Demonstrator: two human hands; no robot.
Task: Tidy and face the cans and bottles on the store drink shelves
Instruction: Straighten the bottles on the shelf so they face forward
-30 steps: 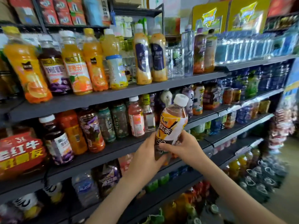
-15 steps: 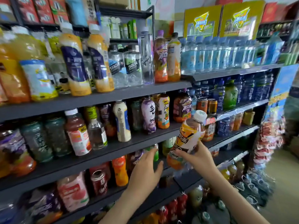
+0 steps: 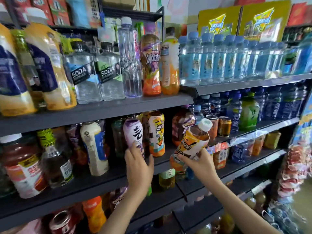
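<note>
Two cans [image 3: 224,126] stand behind the tilted bottle [image 3: 192,142] in the right hand [image 3: 200,163].

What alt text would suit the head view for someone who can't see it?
A right hand holds a tilted, white-capped tea bottle in front of crowded drink shelves. The open left hand reaches for a purple bottle standing on one of them.

One bottle [image 3: 192,142] gripped; two cans [image 3: 224,126] up right of the grip, two soda bottles [image 3: 81,76] up left, two yellow boxes [image 3: 217,19] above
</note>
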